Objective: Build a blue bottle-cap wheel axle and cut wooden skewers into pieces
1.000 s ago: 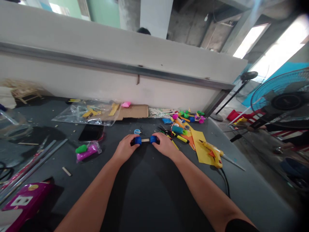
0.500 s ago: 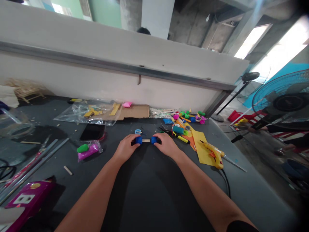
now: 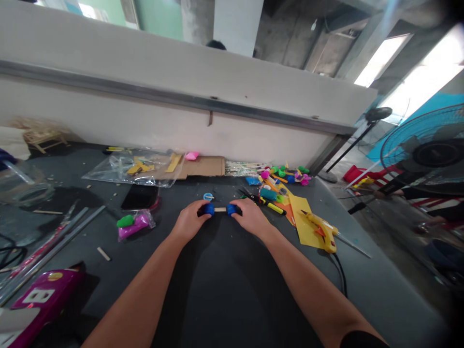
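My left hand point(image 3: 188, 221) pinches a blue round piece point(image 3: 209, 209), much like a bottle cap, between thumb and fingers. On the other side, my right hand point(image 3: 251, 217) grips a matching blue round piece point(image 3: 231, 209). A short, flat wooden stick point(image 3: 220, 210) runs between the two pieces, just above or on the dark table point(image 3: 232, 290); I cannot tell which. Just beyond the left fingers lies a light blue ring-shaped cap point(image 3: 208, 196) with a small stick across it. Scissors point(image 3: 250, 195) lie behind my right hand.
On the right are a yellow glue gun point(image 3: 322, 229), yellow paper point(image 3: 299, 208), a yellow-and-black cutter point(image 3: 275, 209) and colourful clay pieces point(image 3: 282, 171). Leftward lie bagged purple clay point(image 3: 134, 228), a phone point(image 3: 139, 197), clear rods point(image 3: 72, 241) and a purple tool point(image 3: 47, 295). Cardboard point(image 3: 205, 166) lies behind.
The camera view has shifted very slightly. Both hands keep the same hold on the blue pieces, with the stick still between them.
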Demonstrator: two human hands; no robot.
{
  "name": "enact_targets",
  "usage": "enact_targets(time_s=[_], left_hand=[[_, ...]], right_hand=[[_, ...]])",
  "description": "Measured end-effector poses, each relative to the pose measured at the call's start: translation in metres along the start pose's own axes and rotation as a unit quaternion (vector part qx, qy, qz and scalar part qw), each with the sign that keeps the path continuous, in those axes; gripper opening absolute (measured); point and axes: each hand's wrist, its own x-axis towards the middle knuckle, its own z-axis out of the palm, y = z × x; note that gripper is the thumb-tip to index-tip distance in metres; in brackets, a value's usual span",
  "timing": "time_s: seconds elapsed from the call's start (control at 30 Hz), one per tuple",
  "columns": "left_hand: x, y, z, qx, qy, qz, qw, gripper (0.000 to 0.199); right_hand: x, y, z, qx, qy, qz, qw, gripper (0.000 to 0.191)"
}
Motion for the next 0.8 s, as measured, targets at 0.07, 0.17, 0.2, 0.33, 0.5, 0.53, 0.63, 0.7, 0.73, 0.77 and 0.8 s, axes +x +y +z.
enact_targets(time_s=[0.07, 0.17, 0.2, 0.33, 0.5, 0.53, 0.63, 0.7, 0.73, 0.77, 0.8], left_hand=[[-0.0001, 0.0007, -0.0001, -0.003, -0.001, 0.004, 1.000, 0.039], [-0.0003, 0.0024, -0.0005, -0.007, -0.002, 0.002, 1.000, 0.038], [-0.0003, 0.0030, -0.0007, -0.007, -0.003, -0.001, 1.000, 0.038], [-0.0004, 0.0042, -0.0013, -0.010, -0.006, -0.002, 1.000, 0.037], [0.0000, 0.0015, -0.0007, 0.001, -0.006, 0.005, 1.000, 0.038], [0.0000, 0.0008, -0.0003, 0.003, -0.006, 0.006, 1.000, 0.038], [0.0001, -0.0011, 0.0009, 0.006, -0.004, 0.010, 1.000, 0.039], [0.0001, -0.0017, 0.0016, 0.005, -0.003, 0.011, 1.000, 0.039], [0.0001, -0.0019, 0.0019, 0.004, -0.002, 0.011, 1.000, 0.039], [0.0002, -0.0021, 0.0021, 0.000, -0.002, 0.011, 1.000, 0.038], [0.0002, -0.0022, 0.0022, -0.003, -0.001, 0.010, 1.000, 0.038]], right_hand=[[0.0003, 0.0000, 0.0002, 0.006, -0.003, 0.001, 1.000, 0.036], [0.0012, -0.0001, 0.0011, 0.011, -0.007, 0.001, 1.000, 0.036], [0.0015, -0.0001, 0.0014, 0.012, -0.009, 0.000, 1.000, 0.036], [0.0023, -0.0005, 0.0022, 0.012, -0.014, -0.002, 1.000, 0.038], [0.0015, -0.0009, 0.0021, 0.015, -0.013, 0.001, 1.000, 0.038], [0.0013, -0.0010, 0.0021, 0.015, -0.014, 0.003, 1.000, 0.038], [0.0015, -0.0018, 0.0017, 0.012, -0.015, 0.006, 1.000, 0.038], [0.0020, -0.0026, 0.0015, 0.007, -0.017, 0.006, 1.000, 0.038], [0.0022, -0.0030, 0.0013, 0.005, -0.017, 0.005, 1.000, 0.038], [0.0024, -0.0033, 0.0013, 0.003, -0.017, 0.004, 1.000, 0.037], [0.0026, -0.0035, 0.0012, 0.001, -0.017, 0.002, 1.000, 0.037]])
